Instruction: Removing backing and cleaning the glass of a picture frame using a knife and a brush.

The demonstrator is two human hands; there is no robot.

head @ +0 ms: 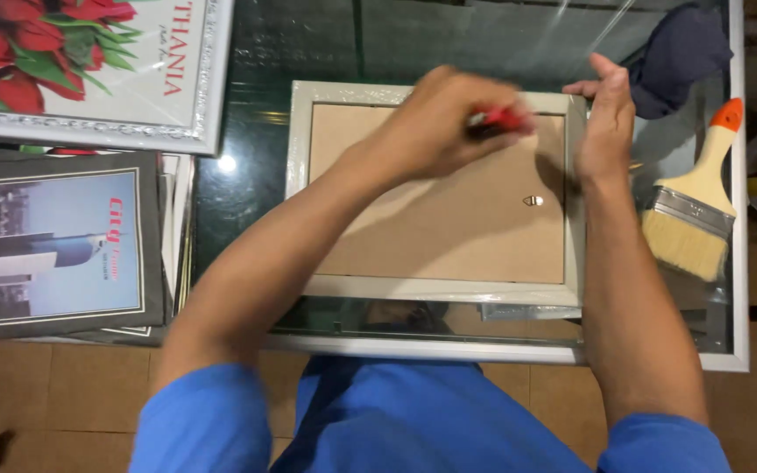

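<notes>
— Picture frame (435, 293) lies face down on our glass table (738, 350), brown backing board (431, 228) up, long axis running left to right across us. Where are our hands on it?

— Our left hand (444, 123) reaches across to the frame's far right corner, fist curled tight around a red-handled tool (501, 118). It's blurred, so we cannot tell the tool's kind or where its tip meets the board. Our right hand (606, 131) stands edge-on against the frame's right rail, fingers straight and together, pressed flat to it, holding nothing.

— So which hand is nearer the working spot?

— Both meet at that far right corner; the right one touches the rail, the left hovers over the board just beside it. A small metal hanger tab (533, 201) sits on the board below the tool, nearer to us.

— Anything lying in the frame?

— Only the backing board, seated inside the rails. Beyond our right hand, a paintbrush (689, 206) with an orange-tipped handle rests on the glass, and a dark blue cloth (681, 52) is bunched at the far corner. To our left, a framed tulip print (89, 61) and a stack of city posters (54, 245) lie well apart.
</notes>
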